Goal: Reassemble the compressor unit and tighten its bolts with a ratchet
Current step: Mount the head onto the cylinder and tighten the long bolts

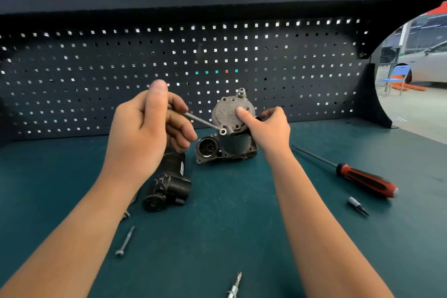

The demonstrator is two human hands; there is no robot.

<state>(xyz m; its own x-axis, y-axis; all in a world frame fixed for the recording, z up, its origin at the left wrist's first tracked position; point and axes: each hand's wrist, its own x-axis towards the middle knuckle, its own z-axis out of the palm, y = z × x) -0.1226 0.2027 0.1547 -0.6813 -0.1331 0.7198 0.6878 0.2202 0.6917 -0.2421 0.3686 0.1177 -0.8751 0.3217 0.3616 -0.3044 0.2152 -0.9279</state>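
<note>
The grey metal compressor unit stands on the green bench mat. Its round end cover faces me. My right hand grips the cover, thumb pressed on its face. My left hand pinches a long bolt, whose tip sits at a corner hole of the cover. Another bolt head shows at the cover's top. A black motor part lies at lower left of the unit.
A red-and-black screwdriver lies to the right, a small bit near it. A loose long bolt lies front left. A metal tool tip shows at the bottom edge. A pegboard walls the bench's back.
</note>
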